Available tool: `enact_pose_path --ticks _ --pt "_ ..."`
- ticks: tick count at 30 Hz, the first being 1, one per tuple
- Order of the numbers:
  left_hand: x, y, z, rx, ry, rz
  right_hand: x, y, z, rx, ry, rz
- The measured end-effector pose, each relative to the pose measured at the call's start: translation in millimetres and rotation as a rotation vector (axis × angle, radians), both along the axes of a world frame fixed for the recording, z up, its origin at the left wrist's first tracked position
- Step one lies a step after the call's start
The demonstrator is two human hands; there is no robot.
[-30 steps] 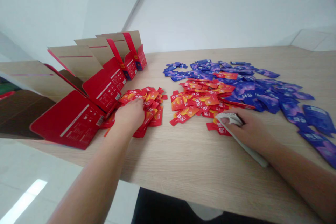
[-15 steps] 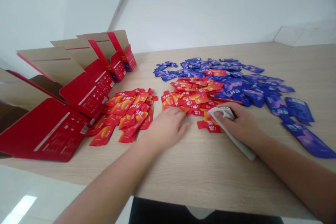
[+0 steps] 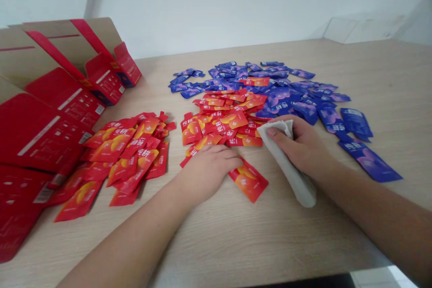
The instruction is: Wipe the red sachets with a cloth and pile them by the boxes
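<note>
Resting flat on a red sachet (image 3: pixel 248 182), the left hand (image 3: pixel 211 168) lay unclenched. The right hand (image 3: pixel 303 146) gripped a white cloth (image 3: pixel 290 168). One red pile (image 3: pixel 126 153) sat apart by the red cartons (image 3: pixel 50 112); mixed red and blue sachets (image 3: pixel 270 94) remained on the worktop (image 3: pixel 256 243).

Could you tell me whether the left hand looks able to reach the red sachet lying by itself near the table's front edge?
Probably yes: the left hand already lies palm-down beside the red sachet, apparently touching its upper end, with nothing between them.
</note>
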State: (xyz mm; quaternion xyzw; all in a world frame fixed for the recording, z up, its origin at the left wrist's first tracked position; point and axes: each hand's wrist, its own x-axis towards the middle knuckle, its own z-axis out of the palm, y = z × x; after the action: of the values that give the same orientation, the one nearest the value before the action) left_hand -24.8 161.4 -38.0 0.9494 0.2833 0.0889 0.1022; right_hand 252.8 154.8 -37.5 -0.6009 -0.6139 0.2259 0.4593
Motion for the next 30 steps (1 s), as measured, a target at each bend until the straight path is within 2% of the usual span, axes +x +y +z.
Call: enact_pose_path --ticks 3,5,8,10,14,19,26,30 --pt "-2.1 -3.5 8.7 0.062 -0.037 0.093 -0.5 -3.1 -0.8 -0.013 -0.003 0.038" --pt "4.0 -11.3 11.8 0.035 -0.058 0.169 -1.5 -5.8 -1.2 -0.028 -0.006 0.086" --pt "16.8 -26.1 9.0 -0.002 -0.016 0.321 -3.6 -10.5 -0.7 -0.049 -0.012 0.148" --pt "23.9 -34.2 3.5 -0.003 0.009 0.379 -5.3 -13.8 -0.1 -0.048 -0.012 0.177" --pt "31.1 -42.0 -8.5 -0.082 -0.023 0.295 -10.2 -20.0 -0.1 -0.032 0.003 0.242" --pt "33.9 -43.7 -17.4 -0.144 0.01 0.199 -15.9 -27.9 -2.2 -0.079 0.026 0.252" --pt "39.4 -44.6 -15.9 -0.15 0.045 0.232 -18.3 -29.9 -4.0 -0.095 0.016 0.263" --pt "37.6 -44.2 -18.9 -0.224 0.019 0.248 -16.5 -27.0 -5.8 -0.091 0.016 0.258"
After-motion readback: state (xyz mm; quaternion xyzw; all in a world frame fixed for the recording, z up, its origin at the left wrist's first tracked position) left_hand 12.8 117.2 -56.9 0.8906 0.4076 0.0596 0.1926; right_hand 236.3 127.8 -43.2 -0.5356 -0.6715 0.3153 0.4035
